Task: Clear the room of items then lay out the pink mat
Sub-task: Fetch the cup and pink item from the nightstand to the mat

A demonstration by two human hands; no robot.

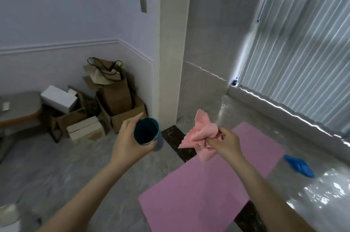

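The pink mat (204,190) lies flat on the marble floor below my arms, reaching toward the window. My left hand (130,137) grips a teal cup (148,134), held upright with its dark inside showing. My right hand (225,144) pinches a crumpled pink cloth (201,137) that bunches above and to the left of my fingers. Both hands hover above the floor near the mat's far left edge. A blue flat item (300,165) lies on the floor just right of the mat.
A pile of cardboard boxes (117,104) and white boxes (60,99) fills the corner at the left wall. A grey seat (19,106) stands at far left. A cream pillar (170,51) rises ahead. Vertical blinds (303,51) cover the window at right.
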